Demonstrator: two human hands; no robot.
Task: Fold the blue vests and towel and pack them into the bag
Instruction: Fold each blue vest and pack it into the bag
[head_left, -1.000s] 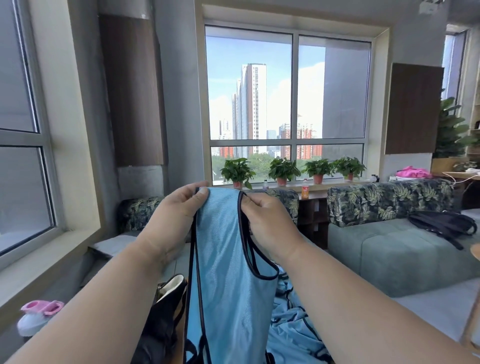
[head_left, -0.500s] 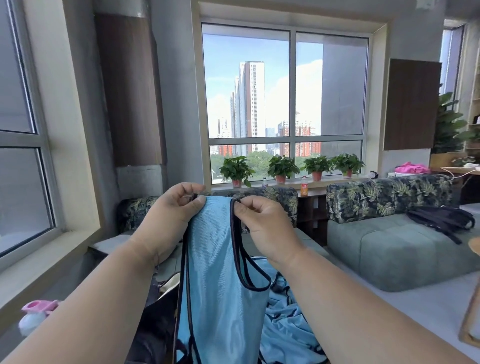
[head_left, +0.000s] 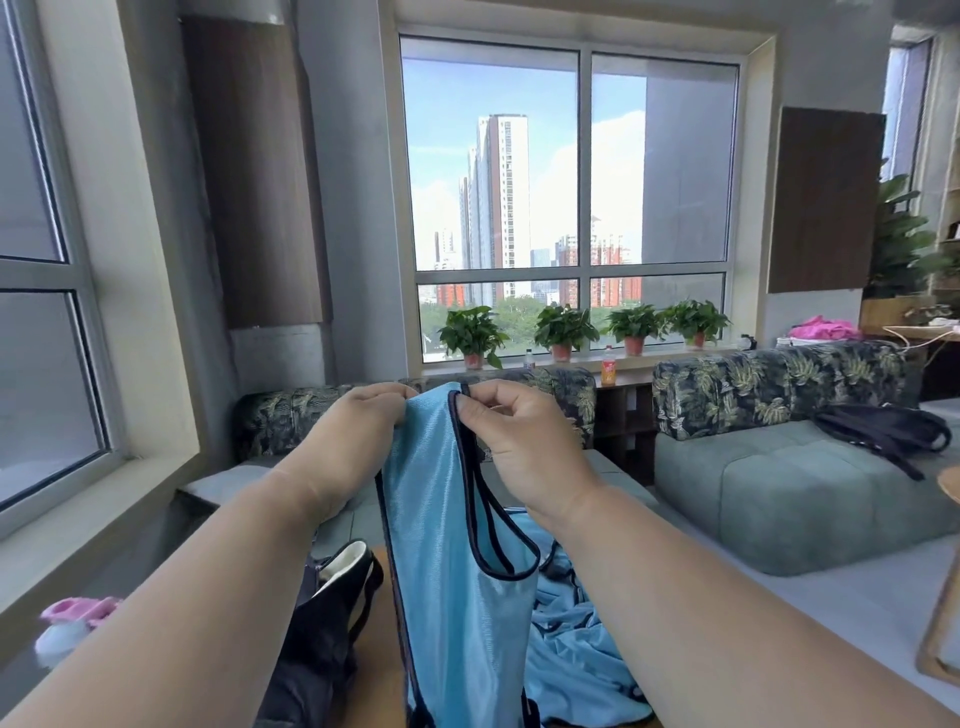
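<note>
A lounge-like room high in a city building is shown. Grey-green sofas (head_left: 810, 493) with leaf-print back cushions (head_left: 769, 384) are set below a large window (head_left: 571, 208), potted plants (head_left: 563, 332) are lined along its sill, and tower blocks (head_left: 501, 202) are seen outside.

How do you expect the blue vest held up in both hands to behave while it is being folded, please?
The blue vest hangs in soft drapes from the left hand and right hand, so it is probably floppy and light. Its sheen suggests a slick fabric, so folds may slide apart.
</note>
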